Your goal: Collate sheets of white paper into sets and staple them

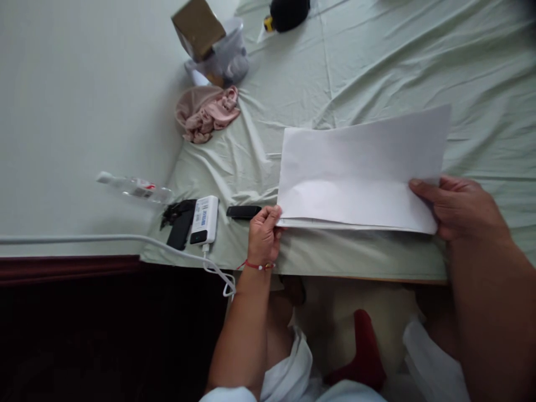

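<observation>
A few white paper sheets (355, 173) are held in a stack over the pale green cloth near its front edge. My left hand (264, 231), with a red string bracelet at the wrist, pinches the near left corner of the sheets. On the right side, my right hand (464, 206) grips their edge, thumb on top and the other fingers mostly hidden below. The top sheet curves up at its far right corner. Just left of my left hand lies a small black oblong object (243, 212).
A white power bank (206, 215) with a cable, a dark phone-like slab (181, 224) and a clear bottle (144, 190) are at the left. Farther back are a crumpled pink cloth (209, 114), a plastic tub (234, 58), a cardboard box (197, 28) and a black object (290, 14).
</observation>
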Demonstrator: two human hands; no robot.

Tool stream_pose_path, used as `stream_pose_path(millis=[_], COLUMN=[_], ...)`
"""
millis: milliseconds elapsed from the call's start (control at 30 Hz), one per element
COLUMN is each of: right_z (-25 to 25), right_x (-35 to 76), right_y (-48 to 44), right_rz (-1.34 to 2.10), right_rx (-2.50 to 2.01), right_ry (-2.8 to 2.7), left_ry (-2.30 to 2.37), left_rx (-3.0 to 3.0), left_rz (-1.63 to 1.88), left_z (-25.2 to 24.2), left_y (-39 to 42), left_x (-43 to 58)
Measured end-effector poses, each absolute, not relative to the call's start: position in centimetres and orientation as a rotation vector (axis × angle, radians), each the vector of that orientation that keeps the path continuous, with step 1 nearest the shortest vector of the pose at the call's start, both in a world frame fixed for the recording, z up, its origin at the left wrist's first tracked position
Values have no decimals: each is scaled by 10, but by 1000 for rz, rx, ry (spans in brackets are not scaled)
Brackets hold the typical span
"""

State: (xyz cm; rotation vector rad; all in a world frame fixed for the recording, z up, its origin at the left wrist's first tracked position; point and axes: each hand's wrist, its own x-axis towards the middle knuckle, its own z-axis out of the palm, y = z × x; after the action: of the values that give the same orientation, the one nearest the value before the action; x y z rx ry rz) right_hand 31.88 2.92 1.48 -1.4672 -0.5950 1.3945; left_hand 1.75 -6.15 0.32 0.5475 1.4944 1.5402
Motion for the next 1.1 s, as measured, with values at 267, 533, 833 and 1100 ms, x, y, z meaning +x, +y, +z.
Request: stream_pose_path(millis=[267, 533, 833, 1100], right_z=[14, 11, 21, 31], right_x=[321, 321, 319, 312], right_y=[29, 30, 32, 33], right_rz=[1389, 1327, 1390, 1448], right_rx=[-1486, -1444, -1425, -1466], right_ry=[-595, -587, -450, -393], left_ry=[1549, 1551, 1230, 1113], left_rx=[646, 666, 644, 555], left_rz=[1558, 1528, 1652, 1646], left_z=[-5, -9, -5, -5], left_y=[-60, -60, -62, -63], left_x=[19, 19, 12, 10])
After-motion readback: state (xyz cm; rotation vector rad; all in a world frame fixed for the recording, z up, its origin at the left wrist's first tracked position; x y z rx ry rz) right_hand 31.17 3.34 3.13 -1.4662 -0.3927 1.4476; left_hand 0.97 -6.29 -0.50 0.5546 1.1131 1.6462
